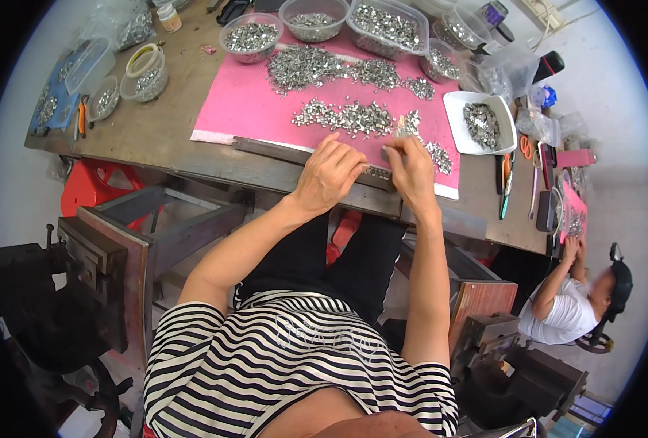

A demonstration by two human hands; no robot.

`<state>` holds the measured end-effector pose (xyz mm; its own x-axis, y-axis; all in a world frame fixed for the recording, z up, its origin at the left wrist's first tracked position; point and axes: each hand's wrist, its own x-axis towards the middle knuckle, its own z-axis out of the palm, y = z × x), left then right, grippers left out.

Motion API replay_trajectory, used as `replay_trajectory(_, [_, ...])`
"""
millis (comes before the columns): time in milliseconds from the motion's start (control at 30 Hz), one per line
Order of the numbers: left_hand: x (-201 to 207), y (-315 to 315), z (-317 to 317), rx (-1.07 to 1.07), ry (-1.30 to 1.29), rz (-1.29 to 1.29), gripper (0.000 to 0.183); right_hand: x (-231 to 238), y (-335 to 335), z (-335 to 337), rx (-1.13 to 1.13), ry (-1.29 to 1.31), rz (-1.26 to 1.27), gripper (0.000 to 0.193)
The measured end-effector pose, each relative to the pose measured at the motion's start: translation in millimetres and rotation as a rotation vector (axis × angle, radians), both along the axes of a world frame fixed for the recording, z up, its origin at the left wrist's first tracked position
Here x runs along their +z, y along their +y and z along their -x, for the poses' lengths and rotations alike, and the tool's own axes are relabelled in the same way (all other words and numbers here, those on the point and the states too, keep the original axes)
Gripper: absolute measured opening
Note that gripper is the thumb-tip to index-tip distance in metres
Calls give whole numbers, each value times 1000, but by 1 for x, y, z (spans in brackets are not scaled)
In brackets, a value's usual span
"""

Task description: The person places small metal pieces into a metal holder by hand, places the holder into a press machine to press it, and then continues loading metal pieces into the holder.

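Observation:
My left hand [328, 175] curls over a long dark metal bar [273, 150] at the front edge of a pink cloth [225, 95]. Its fingers are closed, and what they hold is hidden. Just to the right, my right hand [414, 171] is closed with thumb and fingers pinched together. Anything in that pinch is too small to make out. Between the hands, a row of small metal pieces [377, 174] sits along the bar. Loose shiny metal pieces [346, 117] lie scattered just beyond my fingers, with a larger pile [302, 69] farther back.
Clear tubs of metal pieces [251, 38] line the back. A white tray [452, 109] stands right of the cloth, near green-handled pliers [506, 191]. Orange-handled pliers [82, 119] lie at left. Vises [90, 277] flank me below the bench. A co-worker [568, 310] sits at far right.

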<state>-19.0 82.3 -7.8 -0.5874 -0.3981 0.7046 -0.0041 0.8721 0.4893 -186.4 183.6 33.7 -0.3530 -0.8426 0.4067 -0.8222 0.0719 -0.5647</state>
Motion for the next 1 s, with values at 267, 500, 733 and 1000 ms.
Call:
replay_trajectory(267, [0, 2, 1, 5, -1, -12, 10, -9, 37, -21, 34, 194, 71, 16])
replay_trajectory(500, [-3, 2, 1, 5, -8, -6, 10, -18, 37, -26, 12, 216, 78, 16])
replay_trajectory(733, [-1, 0, 0, 10, 2, 3, 10, -20, 35, -27, -55, -100, 102, 18])
replay_trajectory(1000, [24, -42, -76, 180, -26, 49, 20, -31, 40, -21, -125, -390, 152, 10])
